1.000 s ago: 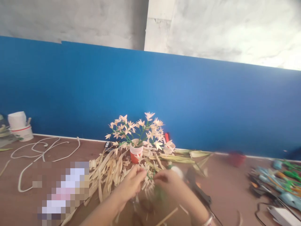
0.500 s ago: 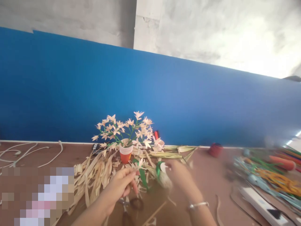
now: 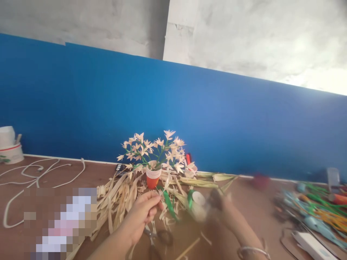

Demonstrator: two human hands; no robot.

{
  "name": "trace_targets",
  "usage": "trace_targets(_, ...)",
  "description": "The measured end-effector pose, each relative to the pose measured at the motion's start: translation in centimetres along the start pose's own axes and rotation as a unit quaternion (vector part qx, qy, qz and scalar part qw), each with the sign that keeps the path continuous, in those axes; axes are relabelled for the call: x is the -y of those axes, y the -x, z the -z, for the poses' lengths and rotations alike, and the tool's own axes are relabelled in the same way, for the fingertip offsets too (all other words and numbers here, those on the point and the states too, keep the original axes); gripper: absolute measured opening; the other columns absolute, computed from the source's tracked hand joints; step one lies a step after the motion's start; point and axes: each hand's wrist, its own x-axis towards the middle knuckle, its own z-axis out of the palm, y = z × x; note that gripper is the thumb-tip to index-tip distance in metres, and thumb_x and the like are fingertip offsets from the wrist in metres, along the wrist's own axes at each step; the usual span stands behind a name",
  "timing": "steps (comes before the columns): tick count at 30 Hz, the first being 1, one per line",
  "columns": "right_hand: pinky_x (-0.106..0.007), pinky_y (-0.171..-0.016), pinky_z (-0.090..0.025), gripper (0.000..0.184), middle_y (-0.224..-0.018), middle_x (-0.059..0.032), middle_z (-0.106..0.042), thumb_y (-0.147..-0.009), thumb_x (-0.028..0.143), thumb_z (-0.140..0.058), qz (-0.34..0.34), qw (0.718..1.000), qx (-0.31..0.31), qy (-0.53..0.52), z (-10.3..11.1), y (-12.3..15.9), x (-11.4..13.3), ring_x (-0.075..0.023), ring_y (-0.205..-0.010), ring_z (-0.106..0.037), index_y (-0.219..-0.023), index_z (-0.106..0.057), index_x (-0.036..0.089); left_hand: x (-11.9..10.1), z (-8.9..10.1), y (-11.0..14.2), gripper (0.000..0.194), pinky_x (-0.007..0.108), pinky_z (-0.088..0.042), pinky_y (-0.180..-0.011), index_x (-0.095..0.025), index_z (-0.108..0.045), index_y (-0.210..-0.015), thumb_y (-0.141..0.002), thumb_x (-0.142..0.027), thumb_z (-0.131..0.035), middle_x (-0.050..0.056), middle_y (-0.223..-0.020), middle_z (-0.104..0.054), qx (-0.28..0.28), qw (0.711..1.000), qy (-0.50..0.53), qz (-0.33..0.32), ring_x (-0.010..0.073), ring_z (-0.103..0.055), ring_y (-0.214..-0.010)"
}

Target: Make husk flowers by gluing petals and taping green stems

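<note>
Just right of the left hand (image 3: 145,209), whose fingertips pinch together, a green ribbon (image 3: 169,204) slants down rightward above the worktop (image 3: 262,213); the right hand (image 3: 222,205), farther off, is too blurred to tell its grip.

A single head-worn camera looks forward and down over the wearer's left hand (image 3: 148,206) and right hand (image 3: 218,202), facing a blue panel (image 3: 173,108) beyond the table (image 3: 261,204).

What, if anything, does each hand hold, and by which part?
The left hand seems to pinch a pale flower at its base; the right hand is too blurred to tell.
</note>
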Motion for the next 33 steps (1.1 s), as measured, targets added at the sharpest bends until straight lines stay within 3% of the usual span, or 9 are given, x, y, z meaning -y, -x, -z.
trace_targets(2,-0.029,-0.059,-0.039,0.024,-0.08,-0.009,-0.065,-0.071,0.023,-0.052,0.031,0.998,-0.004,-0.051,1.1,0.4,0.9,-0.0233,-0.069,-0.06,-0.093,-0.059,0.022,0.0,0.0,-0.1,0.023,0.017,-0.006,-0.04,-0.014,-0.051,-0.067,-0.063,-0.029,-0.068,0.001,-0.061,-0.059,-0.008,1.0,0.017,-0.007,0.0009,-0.027,-0.041)
trace_targets(4,-0.027,-0.056,-0.038,0.017,-0.071,-0.0049,-0.063,-0.073,0.026,-0.05,0.104,0.989,-0.005,-0.104,2.3,1.4,2.7,-0.0213,-0.064,-0.057,-0.086,-0.06,0.022,0.0,0.1,-0.2,0.021,0.016,-0.007,-0.039,-0.013,-0.053,-0.068,-0.064,-0.026,-0.068,0.001,-0.061,-0.058,-0.015,0.999,0.039,-0.01,0.0008,-0.029,-0.041)
trace_targets(8,-0.025,-0.057,-0.038,0.01,-0.067,-0.0013,-0.058,-0.074,0.026,-0.052,0.324,0.925,-0.004,-0.196,3.7,4.0,7.3,-0.0166,-0.061,-0.051,-0.072,-0.059,0.02,0.1,0.3,-0.4,0.015,0.013,-0.008,-0.037,-0.011,-0.057,-0.071,-0.066,-0.021,-0.067,0.002,-0.062,-0.057,-0.023,0.994,0.104,0.0,0.0,-0.031,-0.04)
trace_targets(11,-0.022,-0.054,-0.036,0.005,-0.067,-0.0003,-0.054,-0.071,0.019,-0.053,0.391,0.894,0.011,-0.218,2.8,4.5,9.6,-0.0139,-0.06,-0.049,-0.068,-0.056,0.019,0.0,0.6,-0.6,0.011,0.012,-0.009,-0.036,-0.011,-0.056,-0.07,-0.068,-0.017,-0.066,0.001,-0.061,-0.056,-0.019,0.989,0.147,0.013,-0.0007,-0.031,-0.039)
trace_targets(18,-0.019,-0.049,-0.033,0.01,-0.063,0.0008,-0.049,-0.066,0.018,-0.057,0.429,0.886,0.007,-0.177,-1.1,2.3,10.2,-0.0118,-0.057,-0.046,-0.058,-0.052,0.018,-0.2,0.2,-0.4,0.011,0.012,-0.008,-0.035,-0.011,-0.053,-0.066,-0.069,-0.016,-0.063,0.0,-0.058,-0.054,-0.037,0.989,0.143,-0.002,-0.0009,-0.03,-0.038)
trace_targets(25,-0.021,-0.052,-0.034,0.008,-0.066,0.0008,-0.05,-0.069,0.017,-0.055,0.399,0.888,0.002,-0.23,-0.1,3.7,11.1,-0.0115,-0.057,-0.047,-0.062,-0.054,0.017,-0.1,0.1,-0.3,0.014,0.013,-0.008,-0.035,-0.012,-0.053,-0.067,-0.065,-0.018,-0.066,-0.001,-0.059,-0.053,-0.037,0.991,0.132,-0.005,-0.0007,-0.031,-0.039)
trace_targets(33,-0.021,-0.053,-0.037,0.007,-0.067,0.0,-0.054,-0.069,0.014,-0.056,0.389,0.895,0.021,-0.218,-0.5,3.1,10.8,-0.012,-0.059,-0.051,-0.062,-0.057,0.017,-0.1,0.0,-0.3,0.013,0.013,-0.008,-0.035,-0.012,-0.051,-0.066,-0.068,-0.017,-0.063,-0.001,-0.059,-0.053,-0.026,0.992,0.124,-0.004,-0.0013,-0.03,-0.039)
